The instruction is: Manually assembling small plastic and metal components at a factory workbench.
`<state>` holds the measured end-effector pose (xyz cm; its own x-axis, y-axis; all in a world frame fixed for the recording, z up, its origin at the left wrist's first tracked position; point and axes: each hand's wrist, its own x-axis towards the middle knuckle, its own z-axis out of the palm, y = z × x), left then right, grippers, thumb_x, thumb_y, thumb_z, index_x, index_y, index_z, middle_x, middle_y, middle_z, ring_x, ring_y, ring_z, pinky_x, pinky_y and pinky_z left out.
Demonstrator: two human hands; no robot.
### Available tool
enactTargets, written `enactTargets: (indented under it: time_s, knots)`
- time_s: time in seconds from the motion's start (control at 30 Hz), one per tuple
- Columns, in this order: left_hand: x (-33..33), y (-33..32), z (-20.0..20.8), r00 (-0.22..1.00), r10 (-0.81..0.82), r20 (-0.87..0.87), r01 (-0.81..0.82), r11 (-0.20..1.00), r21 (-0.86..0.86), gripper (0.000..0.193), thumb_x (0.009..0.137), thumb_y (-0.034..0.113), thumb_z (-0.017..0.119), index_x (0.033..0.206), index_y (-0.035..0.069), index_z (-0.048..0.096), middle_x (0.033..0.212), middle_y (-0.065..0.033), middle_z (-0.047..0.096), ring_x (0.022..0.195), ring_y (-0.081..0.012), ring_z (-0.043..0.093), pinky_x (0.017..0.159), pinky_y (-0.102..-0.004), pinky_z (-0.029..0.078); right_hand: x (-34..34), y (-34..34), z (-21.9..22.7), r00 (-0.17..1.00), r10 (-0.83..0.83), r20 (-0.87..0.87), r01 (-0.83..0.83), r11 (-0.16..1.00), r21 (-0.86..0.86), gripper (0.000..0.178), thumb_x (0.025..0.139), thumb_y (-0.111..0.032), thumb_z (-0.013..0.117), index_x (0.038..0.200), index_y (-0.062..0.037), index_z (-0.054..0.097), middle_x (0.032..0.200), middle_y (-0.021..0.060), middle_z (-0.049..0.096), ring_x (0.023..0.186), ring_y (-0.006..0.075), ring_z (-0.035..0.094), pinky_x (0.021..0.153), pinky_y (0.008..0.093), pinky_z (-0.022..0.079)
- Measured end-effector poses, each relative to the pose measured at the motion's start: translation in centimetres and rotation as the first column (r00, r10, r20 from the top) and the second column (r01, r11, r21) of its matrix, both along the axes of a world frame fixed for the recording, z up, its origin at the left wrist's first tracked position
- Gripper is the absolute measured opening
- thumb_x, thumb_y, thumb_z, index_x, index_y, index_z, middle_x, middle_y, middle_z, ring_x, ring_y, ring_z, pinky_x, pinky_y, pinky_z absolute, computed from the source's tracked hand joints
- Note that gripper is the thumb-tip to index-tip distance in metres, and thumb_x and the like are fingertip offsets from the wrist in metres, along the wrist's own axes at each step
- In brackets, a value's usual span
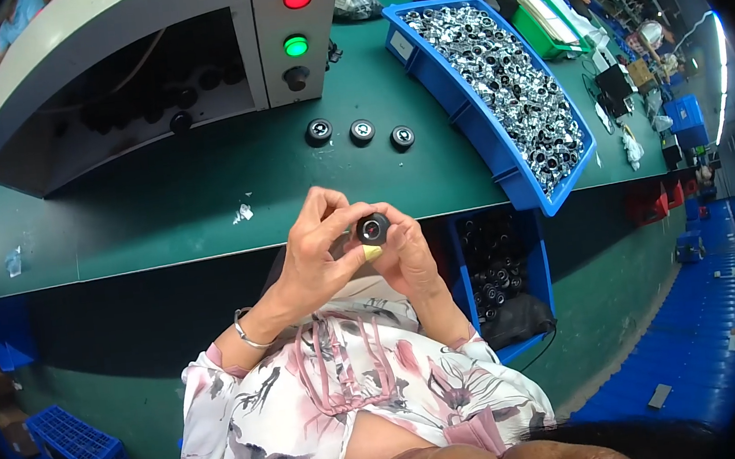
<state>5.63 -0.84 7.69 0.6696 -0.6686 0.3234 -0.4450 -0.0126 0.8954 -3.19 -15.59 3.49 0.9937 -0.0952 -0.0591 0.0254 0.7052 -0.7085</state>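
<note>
Black part: short black cylinder with a ringed end (373, 229), held up by the near edge of the flat green table (162, 214), ringed end toward the viewer.
Left hand: (313, 257) thumb and fingertips closed on the part's left side.
Right hand: (407, 257) curled, fingers and thumb against its right side.
Handling (judged): light, opposed fingertip pressure seemed best; a face clear of fingers let the ring be seen square-on.
Three loose parts: similar black, round, pale-centred pieces (362, 132), standing apart in a row beyond.
Blue bin: plastic, rectangular (475, 131), full of shiny silver pieces, right.
</note>
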Motion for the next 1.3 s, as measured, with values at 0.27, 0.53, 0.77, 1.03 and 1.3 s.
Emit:
enactTargets:
  time_s: [0.27, 0.53, 0.77, 1.03, 1.3]
  knots:
    - [-0.2, -0.5, -1.6, 0.994, 0.087, 0.062, -0.082, 0.993, -0.080, 0.044, 0.067, -0.002, 0.076, 0.110, 0.000, 0.066, 0.094, -0.0109, 0.052, 0.081, -0.0222, 0.055, 0.064, -0.0308, 0.048, 0.2, 0.1, -0.8, 1.000, -0.010, -0.023, 0.009, 0.999, -0.045, 0.056, 0.095, -0.050, 0.061, 0.119, 0.0007, 0.056, 0.107, 0.0065, 0.062, 0.098, 0.0145, 0.061, 0.087, 0.0300, 0.051]
    - [0.0, -0.3, -1.0, 0.985, 0.129, 0.119, -0.125, 0.991, -0.036, 0.048, 0.069, 0.003, 0.081, 0.115, 0.005, 0.067, 0.101, -0.0070, 0.051, 0.080, -0.0148, 0.051, 0.061, -0.0255, 0.044, 0.8, -0.7, 0.5, 0.995, -0.095, -0.025, 0.092, 0.990, -0.103, 0.043, 0.098, -0.034, 0.060, 0.120, 0.0038, 0.056, 0.103, 0.0080, 0.063, 0.094, 0.0152, 0.062, 0.082, 0.0281, 0.051]
    - [10.7, 6.5, -0.3, 0.830, 0.306, 0.467, -0.417, 0.895, 0.155, 0.045, 0.077, 0.001, 0.072, 0.120, 0.001, 0.060, 0.112, -0.0199, 0.054, 0.097, -0.0353, 0.059, 0.081, -0.0399, 0.052, 2.0, -9.8, 2.1, 0.816, -0.398, 0.419, 0.345, -0.247, -0.906, 0.024, 0.080, -0.001, 0.072, 0.102, 0.0034, 0.063, 0.091, 0.0140, 0.059, 0.085, 0.0275, 0.060, 0.076, 0.0363, 0.048]
    - [20.9, 10.3, -3.0, 0.646, 0.354, 0.676, -0.688, 0.653, 0.316, 0.043, 0.082, 0.005, 0.071, 0.122, -0.003, 0.057, 0.118, -0.0236, 0.055, 0.105, -0.0424, 0.057, 0.088, -0.0444, 0.050, 2.9, -11.0, 1.1, 0.850, -0.348, 0.396, 0.193, -0.495, -0.847, 0.035, 0.080, -0.003, 0.073, 0.113, 0.0024, 0.063, 0.103, 0.0165, 0.061, 0.096, 0.0345, 0.057, 0.085, 0.0435, 0.047]
    - [13.3, 7.9, -2.9, 0.748, -0.014, -0.664, -0.143, 0.973, -0.182, 0.041, 0.086, 0.010, 0.072, 0.122, -0.001, 0.057, 0.110, -0.0097, 0.064, 0.091, -0.0189, 0.064, 0.081, -0.0306, 0.054, 1.9, -4.8, 4.0, 0.868, -0.203, 0.452, 0.420, -0.183, -0.889, 0.043, 0.079, -0.005, 0.074, 0.121, -0.0008, 0.062, 0.117, 0.0165, 0.061, 0.107, 0.0342, 0.056, 0.094, 0.0415, 0.045]
